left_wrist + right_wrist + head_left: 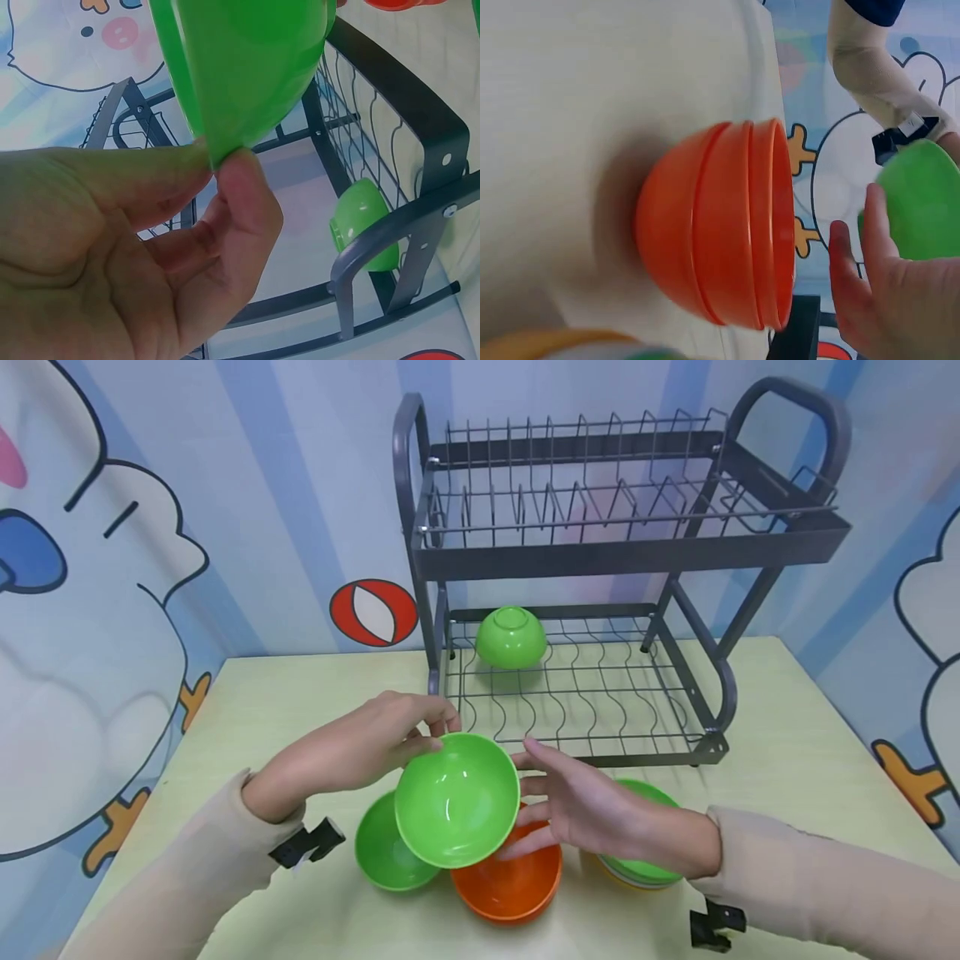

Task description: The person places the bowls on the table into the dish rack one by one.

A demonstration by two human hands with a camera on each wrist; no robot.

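Note:
My left hand (352,747) pinches the rim of a green bowl (457,802) between thumb and fingers. The bowl is held tilted above the table, its inside facing the head view. At its right side is my right hand (588,806), with fingers spread and extended close to the rim. In the left wrist view the thumb and forefinger grip the bowl's edge (217,135). Beneath the held bowl, a stack of orange bowls (510,893) is partly covered. Another green bowl (390,852) sits left of that stack, partly hidden.
A dark two-tier dish rack (630,558) stands at the back of the table (330,681). One green bowl (512,639) lies upside down on its lower tier, at the left. Under my right forearm, a stack topped by a green bowl (652,792) is partly hidden.

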